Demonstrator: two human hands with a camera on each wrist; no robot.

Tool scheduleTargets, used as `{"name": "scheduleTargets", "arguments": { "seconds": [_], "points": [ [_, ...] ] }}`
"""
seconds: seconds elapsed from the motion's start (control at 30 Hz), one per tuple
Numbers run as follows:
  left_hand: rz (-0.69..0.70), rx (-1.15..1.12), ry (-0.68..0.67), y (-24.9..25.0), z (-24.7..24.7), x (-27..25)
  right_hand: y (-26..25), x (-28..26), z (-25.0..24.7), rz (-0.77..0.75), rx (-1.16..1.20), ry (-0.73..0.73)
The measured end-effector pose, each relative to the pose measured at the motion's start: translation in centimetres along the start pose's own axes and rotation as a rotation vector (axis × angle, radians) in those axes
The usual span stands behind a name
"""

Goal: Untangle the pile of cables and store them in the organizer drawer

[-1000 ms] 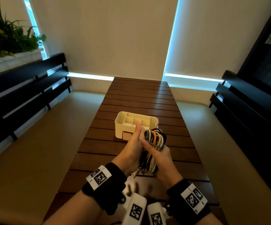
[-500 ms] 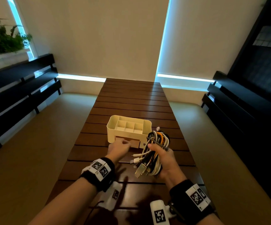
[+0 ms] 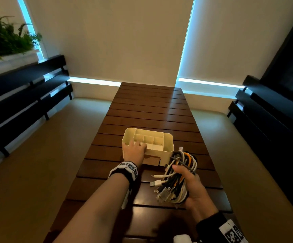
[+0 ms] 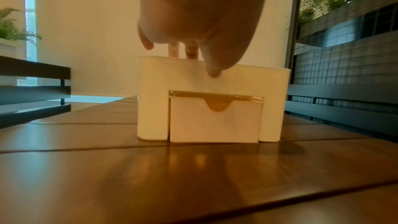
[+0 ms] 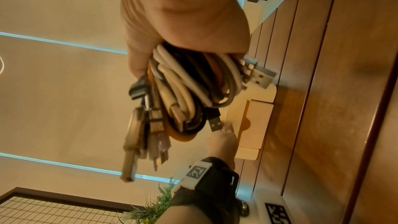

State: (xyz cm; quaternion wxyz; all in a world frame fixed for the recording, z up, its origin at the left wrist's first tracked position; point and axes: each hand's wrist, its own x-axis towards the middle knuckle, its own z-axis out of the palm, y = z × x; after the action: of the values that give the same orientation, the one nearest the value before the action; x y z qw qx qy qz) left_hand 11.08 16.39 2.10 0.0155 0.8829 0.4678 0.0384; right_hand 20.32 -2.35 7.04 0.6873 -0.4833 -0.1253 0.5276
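Note:
A cream organizer point(image 3: 166, 151) point(image 4: 152, 100) with open top compartments stands mid-table. Its drawer point(image 3: 151, 161) point(image 4: 215, 122) point(image 5: 256, 122) sits low in the front face, its front slightly forward of the body. My left hand point(image 3: 133, 150) point(image 4: 193, 14) point(image 5: 221, 140) grips the top front wall: fingers hook over the rim, thumb presses the front face. My right hand point(image 3: 193, 188) point(image 5: 183, 14) holds a coiled bundle of white, grey, black and orange cables point(image 3: 179, 179) point(image 5: 189, 88) above the table, right of the drawer. Several plugs stick out to the left.
The slatted wooden table point(image 3: 149, 109) runs away from me to a wall with blinds. Dark benches point(image 3: 19, 102) line both sides, and a planter point(image 3: 5, 42) sits at the far left.
My left hand let go of the cable bundle and moved forward onto the organizer's front rim. My right hand now holds the bundle alone, lower and further right.

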Motion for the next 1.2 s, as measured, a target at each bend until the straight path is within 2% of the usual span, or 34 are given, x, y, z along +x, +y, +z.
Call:
{"name": "scheduleTargets", "arguments": {
  "seconds": [0.17, 0.27, 0.53, 0.8, 1.0, 1.07, 1.13, 1.2],
  "points": [
    [0.233, 0.036, -0.106, 0.8, -0.9, -0.4, 0.1, 0.5, -0.2, 0.018, 0.075, 0.005],
    [0.314, 0.014, -0.12, 1.8, -1.3, -2.4, 0.5, 0.6, -0.9, 0.013, 0.118, 0.053],
    [0.314, -0.104, -0.117, 3.2, 0.1, -7.8, 1.7, -0.4, -3.6, 0.027, 0.111, 0.134],
    [0.336, -0.084, -0.124, 3.2, 0.0, -10.4, 2.3, -0.9, -4.0, 0.063, -0.02, 0.237],
    [0.303, -0.066, -0.11, 3.0, -0.1, -12.5, 2.8, -2.0, -4.0, 0.082, -0.117, 0.219],
    [0.27, -0.077, -0.025, 3.1, -0.1, -13.3, 2.8, -2.4, -3.9, 0.106, -0.12, 0.191],
    [0.211, -0.112, 0.157, 3.6, -0.2, -14.5, 2.8, -2.5, -3.9, 0.122, -0.122, 0.154],
    [0.234, -0.232, 0.373, 4.2, 0.6, -15.8, 2.8, -2.7, -4.0, 0.135, -0.085, 0.129]
  ]
}}
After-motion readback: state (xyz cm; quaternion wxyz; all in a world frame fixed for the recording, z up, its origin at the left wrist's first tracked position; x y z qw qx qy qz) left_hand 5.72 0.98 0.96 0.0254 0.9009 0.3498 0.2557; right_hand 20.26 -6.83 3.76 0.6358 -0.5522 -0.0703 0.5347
